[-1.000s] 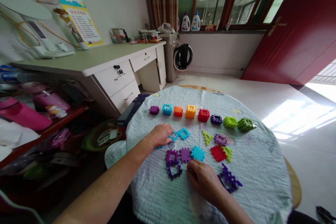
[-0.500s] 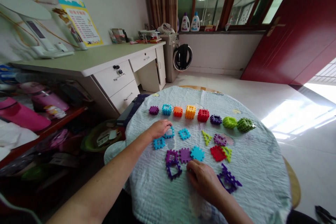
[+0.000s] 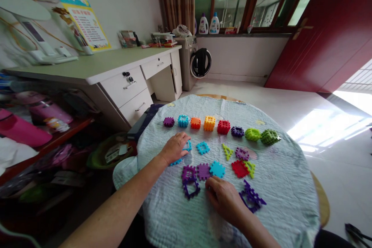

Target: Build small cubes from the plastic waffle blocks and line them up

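Note:
My left hand lies over the left side of the cloth, fingers stretched out. They touch a blue interlocking toy panel with a window grid and partly cover a second blue panel. My right hand rests on the cloth with curled fingers, below a light-blue square panel; what its fingertips hold, if anything, is hidden. Left of it lie a purple square panel, a purple window panel and a dark purple frame. A blue open panel lies between the hands and the back row.
Across the back of the cloth-covered table runs a row of assembled blocks, including a yellow cube and a red cube. To the right lie a red panel, green triangles and dark purple pieces.
My left hand has shifted slightly and flattened lower over the blue panels, covering more of the nearer one. My right hand stays in place. The view has shifted slightly.

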Motion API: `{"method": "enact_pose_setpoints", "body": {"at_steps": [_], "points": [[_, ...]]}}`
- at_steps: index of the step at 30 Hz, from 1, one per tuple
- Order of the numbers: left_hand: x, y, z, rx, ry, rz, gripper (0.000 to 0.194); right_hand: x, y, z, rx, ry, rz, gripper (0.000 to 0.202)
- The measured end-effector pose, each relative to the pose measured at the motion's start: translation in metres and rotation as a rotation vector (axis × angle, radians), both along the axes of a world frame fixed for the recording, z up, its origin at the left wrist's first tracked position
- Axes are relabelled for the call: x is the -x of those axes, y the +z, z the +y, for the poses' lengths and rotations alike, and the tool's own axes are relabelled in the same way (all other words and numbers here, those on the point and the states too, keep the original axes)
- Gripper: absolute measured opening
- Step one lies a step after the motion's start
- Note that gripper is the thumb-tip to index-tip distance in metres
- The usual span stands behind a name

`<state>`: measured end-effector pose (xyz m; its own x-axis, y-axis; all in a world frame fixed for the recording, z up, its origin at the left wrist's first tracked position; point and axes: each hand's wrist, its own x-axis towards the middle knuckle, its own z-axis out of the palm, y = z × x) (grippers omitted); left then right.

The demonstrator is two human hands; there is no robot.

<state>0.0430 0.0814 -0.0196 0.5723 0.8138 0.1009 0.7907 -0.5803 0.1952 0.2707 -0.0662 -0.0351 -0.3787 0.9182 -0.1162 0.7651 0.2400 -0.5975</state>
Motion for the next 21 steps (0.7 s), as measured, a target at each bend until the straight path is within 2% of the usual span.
{"method": "enact_pose_setpoints", "body": {"at_steps": [5, 8, 11, 16, 21], "points": [[-0.001, 0.0, -0.003, 0.022, -0.007, 0.041, 0.022, 0.0, 0.0, 0.0, 0.0, -0.001, 0.001, 0.012], [0.001, -0.004, -0.002, 0.056, 0.004, 0.014, 0.018, -0.001, -0.001, 0.0, 0.0, 0.003, 0.009, 0.012], [0.002, -0.008, 0.0, 0.1, 0.031, -0.041, 0.027, -0.001, -0.001, 0.0, 0.002, 0.003, 0.008, 0.012], [-0.004, -0.008, 0.008, 0.172, 0.067, -0.083, 0.058, 0.0, 0.001, 0.0, 0.006, -0.004, -0.009, 0.011], [0.001, 0.005, 0.011, 0.141, 0.109, -0.117, 0.06, 0.0, 0.001, -0.001, 0.002, 0.001, -0.005, 0.012]]}}
